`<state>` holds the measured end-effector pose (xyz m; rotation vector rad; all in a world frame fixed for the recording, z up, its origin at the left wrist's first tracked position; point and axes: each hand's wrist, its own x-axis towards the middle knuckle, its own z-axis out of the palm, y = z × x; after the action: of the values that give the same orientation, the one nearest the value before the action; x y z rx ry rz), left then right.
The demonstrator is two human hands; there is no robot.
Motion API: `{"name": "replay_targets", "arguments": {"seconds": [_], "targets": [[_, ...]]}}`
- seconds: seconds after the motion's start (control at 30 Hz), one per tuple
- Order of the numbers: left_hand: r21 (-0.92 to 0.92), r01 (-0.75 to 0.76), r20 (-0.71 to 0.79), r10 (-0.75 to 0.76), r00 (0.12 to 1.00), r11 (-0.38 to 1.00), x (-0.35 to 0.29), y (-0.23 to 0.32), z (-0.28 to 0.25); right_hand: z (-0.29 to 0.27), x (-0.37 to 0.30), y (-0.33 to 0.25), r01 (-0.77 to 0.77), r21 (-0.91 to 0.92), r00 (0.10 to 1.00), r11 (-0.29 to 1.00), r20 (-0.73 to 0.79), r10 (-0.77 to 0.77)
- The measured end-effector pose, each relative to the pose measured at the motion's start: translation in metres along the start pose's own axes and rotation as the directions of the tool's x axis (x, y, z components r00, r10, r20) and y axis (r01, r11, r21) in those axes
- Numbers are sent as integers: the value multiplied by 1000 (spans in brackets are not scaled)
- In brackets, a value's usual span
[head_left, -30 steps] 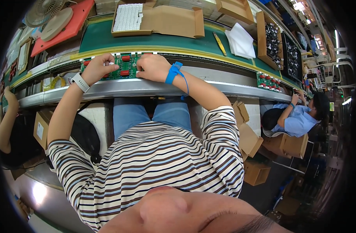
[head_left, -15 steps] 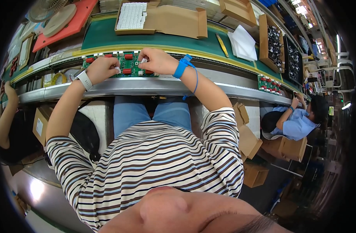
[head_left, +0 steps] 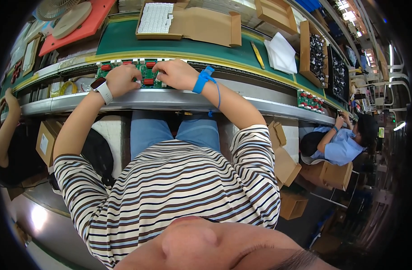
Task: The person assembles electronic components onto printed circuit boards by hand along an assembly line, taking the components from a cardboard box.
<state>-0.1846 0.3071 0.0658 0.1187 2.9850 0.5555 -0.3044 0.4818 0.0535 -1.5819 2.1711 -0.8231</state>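
A: What has moved in the last half second?
B: The right hand (head_left: pixel 179 75) has shifted toward nine o'clock, bringing its fingertips further in over the circuit board (head_left: pixel 148 74). The left wrist has turned a little, so the dark face of its watch (head_left: pixel 103 90) shows more clearly.

A: Where is that board?
B: Between ten and eleven o'clock from the middle of the view, lying along the silver rail (head_left: pixel 170 96). It is green, with red blocks (head_left: pixel 148 82) on it and white pieces along its far edge.

A: And the hands?
B: The left hand (head_left: pixel 120 80) covers the board's eight-to-nine o'clock side, fingers bent and thumb near the forefinger. A speck of white shows at the tips; I can't tell whether they grip it. The right hand is at the board's three o'clock, fingers curled downward; I can't tell whether it holds anything. Its wrist wears a blue strap (head_left: pixel 202 80).

A: What lies around them?
B: Just before twelve, an open cardboard box (head_left: pixel 208 28) with white blocks at one end. At one o'clock, a yellow cutter (head_left: pixel 258 56), with white sheets (head_left: pixel 280 53) just beside it. Between two and three, a second board (head_left: pixel 310 101). At three, a seated co-worker in light blue (head_left: pixel 343 146).
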Motion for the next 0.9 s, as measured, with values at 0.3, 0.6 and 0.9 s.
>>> {"name": "replay_targets", "arguments": {"seconds": [0.3,0.6,0.9], "targets": [[-595,143,23,-161,987,791,-7,-23,-2,5,5,-5,-7,-81,997,997,81,13],[-847,343,265,-237,935,406,-12,-20,-14,8,6,-7,-10,-116,999,993,49,16],[-961,276,264,-213,941,30,-13,-17,-4,6,2,-17,14,-185,998,983,55,-3]]}}
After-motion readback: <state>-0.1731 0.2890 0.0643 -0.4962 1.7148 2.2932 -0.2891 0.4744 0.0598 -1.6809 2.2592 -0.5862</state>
